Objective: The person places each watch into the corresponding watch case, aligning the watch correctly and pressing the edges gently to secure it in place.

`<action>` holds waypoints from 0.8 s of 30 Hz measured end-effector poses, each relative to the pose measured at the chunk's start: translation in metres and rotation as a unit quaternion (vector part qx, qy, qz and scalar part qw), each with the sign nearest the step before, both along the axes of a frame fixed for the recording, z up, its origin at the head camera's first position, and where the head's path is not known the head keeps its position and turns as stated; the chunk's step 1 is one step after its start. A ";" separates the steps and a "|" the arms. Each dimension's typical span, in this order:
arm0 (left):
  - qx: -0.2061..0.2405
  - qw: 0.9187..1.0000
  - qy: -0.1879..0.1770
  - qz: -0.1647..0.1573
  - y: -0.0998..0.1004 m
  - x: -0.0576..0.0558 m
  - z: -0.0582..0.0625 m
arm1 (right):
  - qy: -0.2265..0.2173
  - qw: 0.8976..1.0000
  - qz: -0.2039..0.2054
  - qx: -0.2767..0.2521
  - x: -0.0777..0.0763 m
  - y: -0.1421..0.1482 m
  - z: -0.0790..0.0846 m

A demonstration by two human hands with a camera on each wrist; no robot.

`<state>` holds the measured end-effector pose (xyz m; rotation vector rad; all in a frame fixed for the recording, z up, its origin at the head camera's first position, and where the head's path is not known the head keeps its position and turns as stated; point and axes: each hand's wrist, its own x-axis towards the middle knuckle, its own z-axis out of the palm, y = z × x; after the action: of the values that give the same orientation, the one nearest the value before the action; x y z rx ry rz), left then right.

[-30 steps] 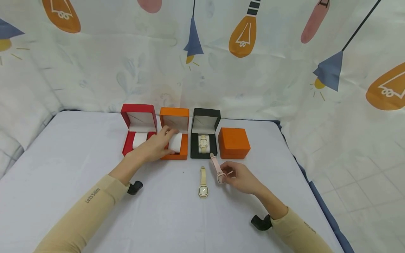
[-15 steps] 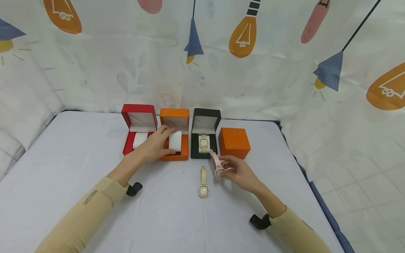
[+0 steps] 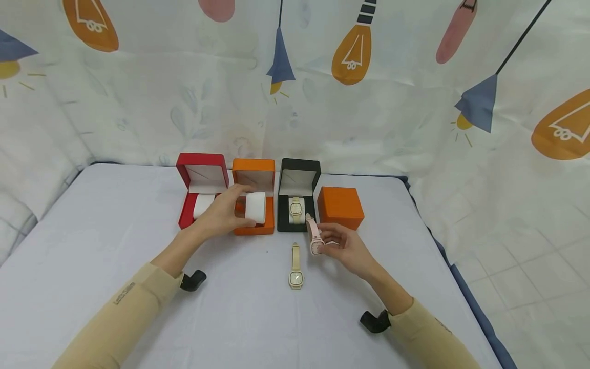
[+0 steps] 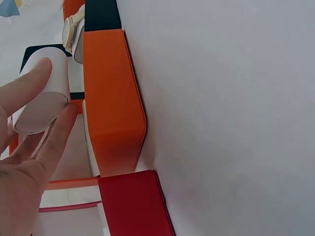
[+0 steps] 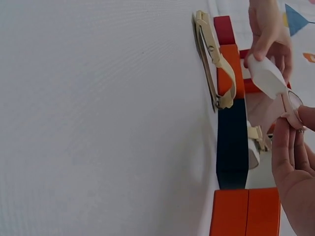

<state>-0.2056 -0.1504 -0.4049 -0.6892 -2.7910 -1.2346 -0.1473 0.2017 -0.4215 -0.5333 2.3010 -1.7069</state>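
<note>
Left hand (image 3: pixel 224 211): thumb and fingers apart, clamped on a white cushion (image 3: pixel 255 207) from opposite sides. Cushion located over the base of the lid-up orange box (image 3: pixel 253 164); whether it is wholly above the compartment walls cannot be told.

Right hand (image 3: pixel 345 251): thumb and fingertips pinching a pink watch (image 3: pixel 315 241) at its dial end. Watch located in front of the black box (image 3: pixel 295 227), strap tip directed at that box's front right corner; contact there cannot be told. In the head view, cushion and pink watch are apart.

Row of four, near the far edge of the white-clothed table (image 3: pixel 230 318), left to right: red box (image 3: pixel 201 158), lid up, white cushion inside; lid-up orange box; black box, lid up, pale yellow watch on its cushion; closed orange box (image 3: pixel 341 205). Gaps between neighbours narrow; the right hand lies just beside the closed box's front edge.

Single item before the row: cream-yellow watch (image 3: pixel 296 266), laid lengthwise, strap toward the black box, dial toward the person, well inside the table edges.

Margins: a broad stretch of cloth left of the red box; a deep one between the forearms; a slimmer one from the closed box to the dark blue right edge (image 3: pixel 475 307).
</note>
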 end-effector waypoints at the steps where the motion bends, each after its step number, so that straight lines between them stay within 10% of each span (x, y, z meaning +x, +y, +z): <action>1: 0.003 1.000 0.002 -0.001 0.000 0.001 0.000 | -0.001 1.000 -0.001 -0.003 0.000 0.000 0.000; 15: 0.083 0.996 -0.008 -0.037 0.014 0.019 -0.006 | 0.000 0.999 0.002 -0.037 -0.003 -0.007 -0.001; 24: 0.059 0.998 0.015 -0.036 0.023 0.029 -0.011 | -0.018 0.997 0.005 -0.069 -0.006 -0.017 0.000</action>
<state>-0.1763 -0.1278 -0.4160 -0.7980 -2.6663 -1.3745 -0.1528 0.1843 -0.4211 -0.5341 2.1628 -1.8645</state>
